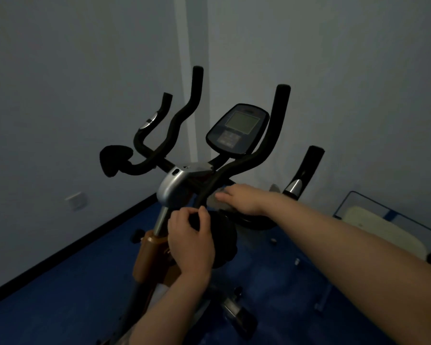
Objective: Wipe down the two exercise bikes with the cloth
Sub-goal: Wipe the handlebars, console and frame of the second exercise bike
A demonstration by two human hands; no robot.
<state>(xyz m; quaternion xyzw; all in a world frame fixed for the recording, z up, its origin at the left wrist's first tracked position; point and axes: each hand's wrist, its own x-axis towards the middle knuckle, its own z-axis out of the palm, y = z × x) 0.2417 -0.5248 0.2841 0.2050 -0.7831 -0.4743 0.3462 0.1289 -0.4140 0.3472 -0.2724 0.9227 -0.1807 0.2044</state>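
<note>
- Left hand [190,241] curls its fingers around a black handlebar pad [219,235] on the exercise bike [174,188].
- Right hand [241,199] presses a pale cloth [215,201], fingers extended, against the handlebar.

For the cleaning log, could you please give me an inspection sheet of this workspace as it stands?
Surface: blue floor, dim light.
Job's things: exercise bike with console; pale cloth under right hand; second bike not clearly told.
Clutter: pale pad in a wire-edged frame, right.
Hands: left hand grips a black padded handlebar end; right hand presses the cloth.
Cables: nothing seen.
Surroundings: grey walls, wall socket.
</note>
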